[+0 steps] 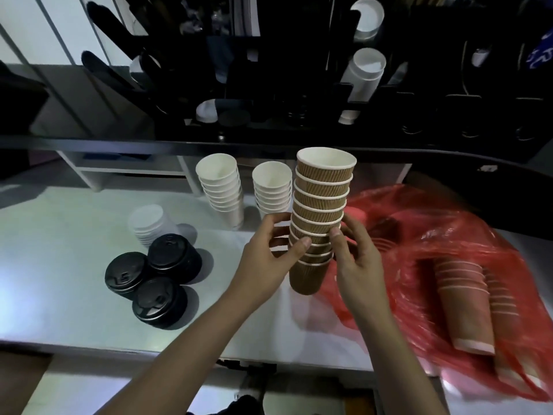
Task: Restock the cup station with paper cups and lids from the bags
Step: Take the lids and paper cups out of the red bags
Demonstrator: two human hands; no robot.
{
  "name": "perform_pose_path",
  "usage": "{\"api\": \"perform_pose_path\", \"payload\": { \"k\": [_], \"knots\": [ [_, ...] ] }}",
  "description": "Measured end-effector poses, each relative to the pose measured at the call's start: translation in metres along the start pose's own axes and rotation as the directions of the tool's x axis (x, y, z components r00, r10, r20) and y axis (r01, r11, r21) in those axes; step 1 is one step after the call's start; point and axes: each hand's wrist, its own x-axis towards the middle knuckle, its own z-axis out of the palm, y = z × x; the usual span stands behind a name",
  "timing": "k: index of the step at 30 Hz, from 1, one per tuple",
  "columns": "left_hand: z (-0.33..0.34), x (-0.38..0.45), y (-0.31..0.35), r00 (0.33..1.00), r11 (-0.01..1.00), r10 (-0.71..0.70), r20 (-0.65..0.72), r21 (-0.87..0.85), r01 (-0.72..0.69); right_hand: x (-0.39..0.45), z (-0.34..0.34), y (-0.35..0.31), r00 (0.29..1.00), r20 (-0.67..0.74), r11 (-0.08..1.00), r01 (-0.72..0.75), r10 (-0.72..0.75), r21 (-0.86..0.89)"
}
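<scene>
Hands [269, 259] grip cups [321, 205] above grey counter [74, 265].

On the counter [74, 295], three lid stacks [152, 284] sit at the left, touching one another, with another lid stack [149, 224] just behind them. Two cup stacks [221, 188] [272, 187] stand upright side by side further back, near the middle. In front of them and to their right, a taller ribbed cup stack [321, 211] stands upright between the left hand [269, 259] and right hand [356, 259]. To the right lies a bag [434, 235] with more cup stacks [466, 304] lying inside it. The cup station [299, 85] rises behind the counter.
</scene>
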Motion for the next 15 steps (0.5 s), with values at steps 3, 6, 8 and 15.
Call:
{"api": "perform_pose_path", "payload": {
  "k": [3,6,8,15],
  "knots": [
    [-0.007,0.007,-0.008,1.000,1.000,-0.014,0.001,-0.002,0.014,0.006,0.010,0.006,1.000,-0.005,1.000,0.010,-0.010,0.010],
    [-0.011,0.014,-0.016,1.000,1.000,-0.025,0.017,0.019,0.025,0.012,0.018,0.017,1.000,-0.019,1.000,0.006,-0.005,0.009],
    [-0.013,0.019,-0.022,0.999,0.998,-0.029,0.019,0.059,0.028,0.018,0.023,0.025,1.000,-0.023,1.000,-0.001,0.001,-0.001],
    [-0.008,0.042,-0.038,0.995,0.992,-0.087,0.056,0.098,0.081,0.048,0.033,0.056,0.994,-0.110,0.984,-0.033,0.013,-0.178]
  ]
}}
